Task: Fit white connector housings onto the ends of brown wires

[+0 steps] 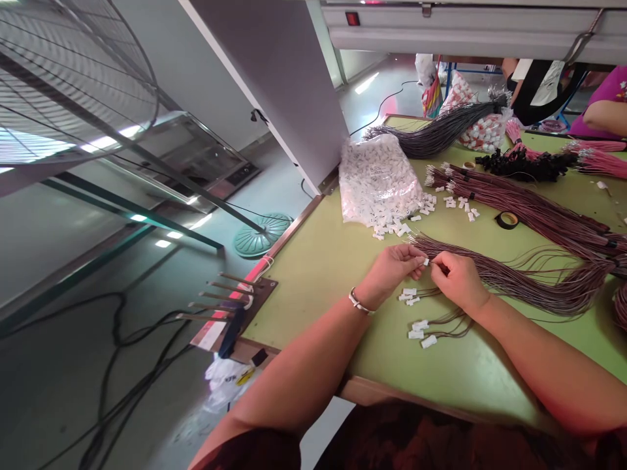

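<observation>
Between the fingertips of my left hand [396, 266] is a small white connector housing [426, 262]. My right hand [456, 277] is closed just to its right, pinching a thin brown wire that runs up to the housing; the wire is mostly hidden by the fingers. Behind both hands lies a long bundle of brown wires [529, 277], its bare metal ends pointing left. Below the hands are wires with white connectors [420, 329] on their ends, in two small groups. Beyond my left hand, loose white housings [392, 228] have spilled from a clear plastic bag [379, 176].
More wire bundles, dark grey [441, 134], brown [533, 196] and pink [605, 160], lie across the green table [304, 294]. A black tape roll [507, 220] sits among them. A pegged metal bracket [255, 303] is on the left edge. Another person's arm [607, 117] shows at far right.
</observation>
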Demonstrator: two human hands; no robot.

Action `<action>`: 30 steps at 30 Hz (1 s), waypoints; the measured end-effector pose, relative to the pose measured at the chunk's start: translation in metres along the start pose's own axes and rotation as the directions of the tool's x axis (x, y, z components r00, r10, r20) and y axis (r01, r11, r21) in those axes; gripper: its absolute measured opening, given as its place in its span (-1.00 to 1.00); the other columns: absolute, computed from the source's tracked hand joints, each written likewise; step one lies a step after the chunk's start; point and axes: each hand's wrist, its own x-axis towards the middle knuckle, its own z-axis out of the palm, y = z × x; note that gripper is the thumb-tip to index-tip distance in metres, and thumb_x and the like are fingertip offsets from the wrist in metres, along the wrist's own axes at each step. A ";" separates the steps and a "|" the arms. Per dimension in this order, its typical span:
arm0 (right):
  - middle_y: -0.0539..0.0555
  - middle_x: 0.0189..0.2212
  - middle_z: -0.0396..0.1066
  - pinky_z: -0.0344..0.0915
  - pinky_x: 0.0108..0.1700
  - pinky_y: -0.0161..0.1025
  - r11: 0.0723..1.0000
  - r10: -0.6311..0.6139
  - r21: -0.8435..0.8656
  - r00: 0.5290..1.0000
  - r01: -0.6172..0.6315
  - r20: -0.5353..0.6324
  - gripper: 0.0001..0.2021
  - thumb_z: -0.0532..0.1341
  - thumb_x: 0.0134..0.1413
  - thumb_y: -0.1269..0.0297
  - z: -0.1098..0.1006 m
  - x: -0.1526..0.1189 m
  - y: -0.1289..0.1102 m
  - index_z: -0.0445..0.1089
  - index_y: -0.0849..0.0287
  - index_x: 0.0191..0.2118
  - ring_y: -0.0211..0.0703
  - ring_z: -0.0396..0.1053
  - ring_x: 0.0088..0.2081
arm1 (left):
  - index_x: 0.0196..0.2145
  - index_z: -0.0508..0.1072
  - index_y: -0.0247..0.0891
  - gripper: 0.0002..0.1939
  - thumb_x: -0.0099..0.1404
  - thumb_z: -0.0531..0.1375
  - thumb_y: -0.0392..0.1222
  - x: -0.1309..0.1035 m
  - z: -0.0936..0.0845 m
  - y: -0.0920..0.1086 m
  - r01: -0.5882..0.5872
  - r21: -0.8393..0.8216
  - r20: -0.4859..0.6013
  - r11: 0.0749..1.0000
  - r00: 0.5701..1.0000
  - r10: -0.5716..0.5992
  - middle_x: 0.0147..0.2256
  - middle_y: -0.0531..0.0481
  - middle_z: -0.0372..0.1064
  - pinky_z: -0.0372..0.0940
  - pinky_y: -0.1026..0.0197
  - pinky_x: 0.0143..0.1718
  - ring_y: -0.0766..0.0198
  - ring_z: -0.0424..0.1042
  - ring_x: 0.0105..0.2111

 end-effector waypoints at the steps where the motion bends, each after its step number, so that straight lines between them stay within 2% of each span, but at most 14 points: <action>1: -0.02 -0.60 0.40 0.14 -0.43 -0.33 1.000 0.002 -0.002 1.000 -0.002 0.001 -0.89 0.12 -0.01 0.41 0.000 0.000 0.000 0.34 0.15 -0.49 -0.28 0.29 -0.56 | -0.40 0.43 -0.39 -0.81 0.06 0.31 -0.22 0.000 0.000 0.000 -0.008 0.019 0.001 1.000 1.000 0.008 -0.57 0.05 0.38 0.26 0.36 -0.52 0.47 0.31 -0.62; 6: -0.01 -0.63 0.38 0.10 -0.46 -0.31 0.997 -0.001 -0.075 1.000 0.003 0.019 -0.89 0.12 -0.04 0.41 0.005 0.001 0.003 0.31 0.15 -0.53 -0.25 0.27 -0.58 | -0.44 0.42 -0.38 -0.90 0.10 0.26 -0.29 0.002 0.003 0.000 -0.025 0.128 0.016 0.991 1.000 0.023 -0.63 0.09 0.32 0.25 0.36 -0.54 0.46 0.28 -0.64; 10: 0.00 -0.62 0.39 0.10 -0.45 -0.31 0.997 0.018 -0.080 1.000 -0.016 0.013 -0.89 0.12 -0.04 0.41 0.008 0.001 0.005 0.29 0.15 -0.52 -0.25 0.27 -0.58 | -0.46 0.41 -0.39 -0.92 0.10 0.24 -0.30 0.002 0.006 -0.001 -0.008 0.124 0.024 0.992 1.000 0.005 -0.62 0.08 0.31 0.23 0.37 -0.57 0.47 0.27 -0.64; 15: -0.03 -0.65 0.35 0.10 -0.48 -0.33 0.999 0.035 0.000 0.999 -0.035 0.035 -0.88 0.12 -0.07 0.40 0.004 0.001 0.002 0.29 0.14 -0.56 -0.28 0.23 -0.61 | -0.46 0.42 -0.38 -0.88 0.07 0.27 -0.26 0.003 0.002 -0.002 -0.020 0.185 0.042 0.983 0.999 0.013 -0.61 0.08 0.31 0.24 0.36 -0.56 0.46 0.28 -0.63; 20: -0.08 -0.71 0.28 0.12 -0.53 -0.36 0.977 0.168 0.126 0.985 -0.170 0.031 -0.90 0.12 -0.13 0.40 -0.001 0.003 0.001 0.30 0.15 -0.58 -0.32 0.17 -0.66 | -0.44 0.41 -0.35 -0.89 0.09 0.26 -0.27 0.003 -0.004 0.003 -0.075 0.225 -0.034 0.971 0.996 0.085 -0.61 0.11 0.30 0.25 0.36 -0.56 0.47 0.28 -0.64; 22: -0.09 -0.71 0.26 0.12 -0.54 -0.37 0.970 0.188 0.156 0.982 -0.188 0.020 -0.90 0.11 -0.12 0.39 -0.003 0.004 0.001 0.30 0.15 -0.57 -0.33 0.15 -0.66 | -0.43 0.41 -0.35 -0.88 0.09 0.27 -0.26 0.002 -0.006 0.007 -0.074 0.210 -0.009 0.975 0.997 0.078 -0.60 0.10 0.32 0.25 0.36 -0.56 0.47 0.29 -0.64; 25: -0.08 -0.70 0.25 0.13 -0.52 -0.37 0.974 0.157 0.166 0.987 -0.153 -0.014 -0.89 0.10 -0.10 0.39 -0.005 0.005 0.000 0.29 0.15 -0.57 -0.33 0.16 -0.64 | -0.40 0.41 -0.36 -0.84 0.10 0.28 -0.21 0.002 -0.008 0.011 -0.048 0.147 0.015 0.988 0.999 0.046 -0.59 0.09 0.33 0.26 0.36 -0.55 0.47 0.30 -0.64; 30: -0.08 -0.69 0.25 0.14 -0.49 -0.36 0.979 0.126 0.166 0.992 -0.119 -0.029 -0.88 0.09 -0.10 0.40 -0.006 0.005 0.000 0.27 0.15 -0.58 -0.33 0.17 -0.62 | -0.37 0.41 -0.37 -0.74 0.09 0.31 -0.12 0.005 -0.013 0.005 0.011 0.001 0.078 1.000 0.997 -0.011 -0.55 0.06 0.37 0.22 0.38 -0.56 0.47 0.31 -0.62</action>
